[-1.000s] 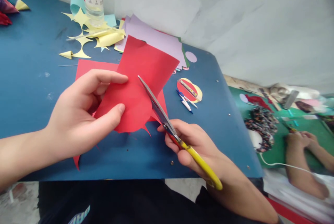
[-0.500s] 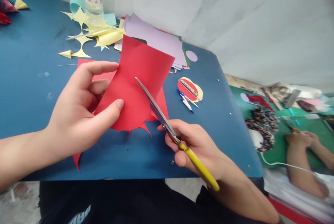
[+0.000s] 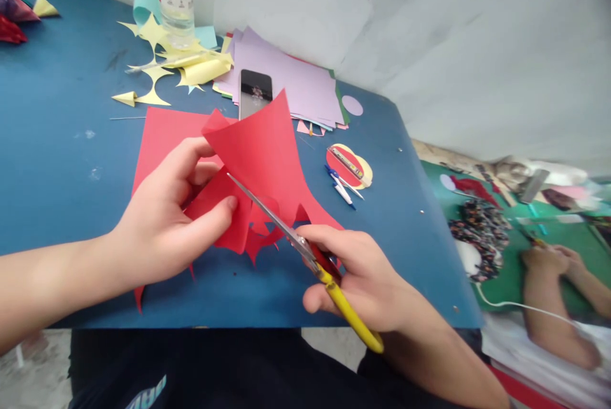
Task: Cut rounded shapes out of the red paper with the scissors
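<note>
My left hand (image 3: 176, 218) pinches a piece of red paper (image 3: 260, 145) between thumb and fingers, holding it above the table. In my right hand (image 3: 358, 275) are scissors with yellow handles (image 3: 351, 313), their blades pointing up and left across the paper, the tip close to my left thumb. The paper is split near the blades, and its far part curls up and to the right. Under it, a flat red sheet (image 3: 160, 132) lies on the blue table. Jagged red scraps hang or lie below the blades; which ones are still attached I cannot tell.
Behind the red sheet are a phone (image 3: 256, 92), stacked purple paper (image 3: 305, 88), yellow offcuts (image 3: 155, 34) and a water bottle (image 3: 176, 2). Pens (image 3: 341, 186) lie to the right beside an oval paper piece (image 3: 365, 170). Another person's hands (image 3: 548, 259) work at a green table.
The scissors have cut further into the red paper, and its far part now bends away. My left hand has shifted slightly right; the phone has come into view.
</note>
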`<state>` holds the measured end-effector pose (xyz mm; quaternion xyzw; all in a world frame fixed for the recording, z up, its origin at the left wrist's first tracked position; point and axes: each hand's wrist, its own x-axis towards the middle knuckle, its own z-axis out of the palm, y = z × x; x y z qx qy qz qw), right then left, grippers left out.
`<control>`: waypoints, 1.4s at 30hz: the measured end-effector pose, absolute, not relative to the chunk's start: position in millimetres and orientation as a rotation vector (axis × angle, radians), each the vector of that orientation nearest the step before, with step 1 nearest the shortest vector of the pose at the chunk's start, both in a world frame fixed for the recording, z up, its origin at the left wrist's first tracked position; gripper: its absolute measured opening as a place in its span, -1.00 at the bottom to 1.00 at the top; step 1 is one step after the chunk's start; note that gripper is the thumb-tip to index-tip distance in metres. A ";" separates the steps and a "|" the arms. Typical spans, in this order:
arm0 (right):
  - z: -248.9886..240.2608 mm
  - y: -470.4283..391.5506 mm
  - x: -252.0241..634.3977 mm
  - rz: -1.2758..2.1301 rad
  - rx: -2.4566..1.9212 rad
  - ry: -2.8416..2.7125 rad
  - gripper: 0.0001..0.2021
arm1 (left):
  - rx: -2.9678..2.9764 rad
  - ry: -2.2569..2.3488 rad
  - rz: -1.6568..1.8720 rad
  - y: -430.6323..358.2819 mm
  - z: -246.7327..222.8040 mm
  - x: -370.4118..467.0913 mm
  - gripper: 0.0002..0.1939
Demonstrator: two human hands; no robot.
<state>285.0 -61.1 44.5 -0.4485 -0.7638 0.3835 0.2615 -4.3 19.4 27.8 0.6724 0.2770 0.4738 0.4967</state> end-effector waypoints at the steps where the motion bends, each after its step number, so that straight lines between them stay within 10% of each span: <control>1: 43.6 -61.2 285.4 1.043 -1.209 -2.059 -0.31 | 1.627 0.673 1.143 19.5 27.7 -4.2 -0.49; 42: 44.4 -61.8 285.8 1.075 -1.249 -2.038 -0.30 | 1.561 0.664 1.193 20.3 34.7 -4.2 -0.45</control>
